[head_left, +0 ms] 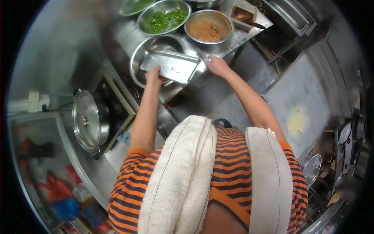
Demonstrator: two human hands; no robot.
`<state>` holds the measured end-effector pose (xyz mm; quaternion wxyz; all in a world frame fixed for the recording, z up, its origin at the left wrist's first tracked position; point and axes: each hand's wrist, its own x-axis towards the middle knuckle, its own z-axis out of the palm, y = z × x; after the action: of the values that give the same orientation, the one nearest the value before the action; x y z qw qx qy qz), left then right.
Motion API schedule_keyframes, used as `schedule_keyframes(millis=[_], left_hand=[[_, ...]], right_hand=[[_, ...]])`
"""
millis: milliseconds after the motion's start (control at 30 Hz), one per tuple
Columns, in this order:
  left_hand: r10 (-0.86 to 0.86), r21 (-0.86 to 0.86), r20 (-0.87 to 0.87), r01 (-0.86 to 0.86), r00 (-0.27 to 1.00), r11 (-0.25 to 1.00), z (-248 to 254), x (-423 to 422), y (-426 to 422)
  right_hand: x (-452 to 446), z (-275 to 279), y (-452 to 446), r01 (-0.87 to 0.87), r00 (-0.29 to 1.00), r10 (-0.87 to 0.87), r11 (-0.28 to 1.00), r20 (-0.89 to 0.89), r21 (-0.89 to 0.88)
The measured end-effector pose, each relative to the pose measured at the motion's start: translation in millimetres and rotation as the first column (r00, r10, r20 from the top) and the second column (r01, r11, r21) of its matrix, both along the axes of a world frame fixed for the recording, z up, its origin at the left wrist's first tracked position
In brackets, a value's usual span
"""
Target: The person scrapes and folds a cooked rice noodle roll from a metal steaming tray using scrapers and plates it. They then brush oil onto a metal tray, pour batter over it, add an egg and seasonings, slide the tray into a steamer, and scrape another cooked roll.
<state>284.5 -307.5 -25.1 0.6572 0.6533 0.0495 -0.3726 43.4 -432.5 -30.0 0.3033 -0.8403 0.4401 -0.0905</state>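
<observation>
A rectangular, flat metal tray (171,67) with a raised edge is tilted over a large steel bowl (136,58). My left hand (154,76) grips its near left edge, thumb on top. Small wet spots show on the tray's bright surface. My right hand (216,65) is closed around the end of a slim metal utensil (200,51), just beyond the tray's right end. The utensil's far end is too blurred to name its kind. Close by stand a bowl of chopped green herbs (167,21) and a bowl of brownish minced filling (208,32).
A lidded pot (86,120) stands on the left. At the back right is a sauce container (243,16) with a dark-handled tool. A pale worktop (304,85) with a yellowish powdery patch lies to the right, and a dial scale (345,134) beyond it.
</observation>
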Motion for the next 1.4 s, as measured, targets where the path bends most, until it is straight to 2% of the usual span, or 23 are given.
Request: schedule_keyframes(millis=[33,133,200,233,300,333,433,533,567,633,667,733,767,800,833,900,933,967,1000,1067,1167,1333,1400], left_hand=[[0.043,-0.165,-0.136,-0.065,0.99,0.984,-12,5,1],[-0.087,-0.267,-0.225,0.024,0.97,0.963,-20,23,18],[-0.227,-0.276,0.095,0.245,0.969,0.929,35,-7,25],[-0.32,-0.369,0.163,0.359,0.933,0.858,69,-29,20],[-0.493,-0.295,0.298,0.57,0.818,0.767,115,-76,-4],[-0.579,-0.315,0.335,0.668,0.743,0.674,127,-97,-16],[-0.747,-0.436,0.203,0.741,0.634,0.511,137,-171,-48],[-0.944,-0.3,0.235,0.941,0.231,0.155,103,-235,-89],[-0.96,-0.291,0.226,0.952,0.167,0.097,100,-267,-90],[-0.956,-0.231,0.288,0.973,0.06,-0.008,82,-328,-106],[-0.934,-0.174,0.357,0.983,0.012,-0.054,64,-353,-117],[-0.766,0.172,0.606,0.975,-0.216,-0.139,46,-399,-135],[-0.61,0.425,0.666,0.891,-0.429,-0.162,41,-419,-138],[-0.43,0.653,0.638,0.745,-0.638,-0.137,35,-437,-140],[-0.443,0.669,0.615,0.729,-0.653,-0.145,22,-452,-136],[0.077,0.719,0.683,0.65,-0.727,-0.245,-12,-482,-130],[0.065,0.73,0.669,0.638,-0.741,-0.243,-22,-498,-125],[0.123,0.732,0.656,0.589,-0.744,-0.341,-32,-511,-119],[0.178,0.727,0.649,0.532,-0.74,-0.434,-41,-522,-112],[0.097,0.725,0.612,0.509,-0.785,-0.463,-58,-536,-107],[0.011,0.873,0.316,0.286,-0.949,-0.395,-62,-552,-132],[-0.143,0.869,0.267,0.303,-0.953,-0.391,-46,-561,-156],[-0.146,0.857,0.237,0.278,-0.96,-0.434,-48,-561,-155]], right_hand=[[1,7,1,0.006,1.0,-0.006,1.0,0.007,0.002],[-15,46,15,-0.032,0.993,0.02,0.994,0.119,0.1],[-25,71,27,-0.048,0.946,-0.043,0.961,0.32,0.271],[-27,67,30,-0.074,0.906,-0.071,0.945,0.418,0.32],[-44,105,43,-0.157,0.851,-0.049,0.926,0.523,0.343],[-48,104,46,-0.101,0.758,-0.065,0.971,0.649,0.216],[-102,106,48,0.144,0.358,-0.552,0.829,0.753,0.54],[-187,110,46,0.322,-0.064,-0.656,0.699,0.752,0.638],[-225,75,41,0.479,0.005,-0.62,0.691,0.785,0.542],[-298,65,69,0.664,0.111,-0.763,0.533,0.636,0.524],[-331,70,87,0.855,0.146,-0.881,0.34,0.449,0.39],[-408,76,119,0.94,0.281,-0.952,0.299,0.124,0.166],[-461,32,133,0.946,0.324,-0.938,0.321,0.123,-0.047],[-494,35,152,0.919,0.35,-0.936,0.349,-0.03,-0.184],[-528,27,172,0.887,0.398,-0.911,0.412,-0.108,-0.21],[-581,13,195,0.846,0.457,-0.871,0.488,-0.18,-0.214],[-601,6,203,0.734,0.582,-0.757,0.647,-0.297,-0.208],[-613,0,207,0.594,0.681,-0.608,0.785,-0.409,-0.177],[-620,-12,207,0.586,0.697,-0.592,0.796,-0.404,-0.155],[-619,-32,200,0.46,0.757,-0.396,0.888,-0.519,-0.007],[-628,-45,175,0.45,0.807,-0.42,0.892,-0.415,-0.028],[-666,-53,154,0.54,0.774,-0.522,0.84,-0.358,-0.058],[-663,-53,169,0.344,0.895,-0.326,0.939,-0.305,0.005]])
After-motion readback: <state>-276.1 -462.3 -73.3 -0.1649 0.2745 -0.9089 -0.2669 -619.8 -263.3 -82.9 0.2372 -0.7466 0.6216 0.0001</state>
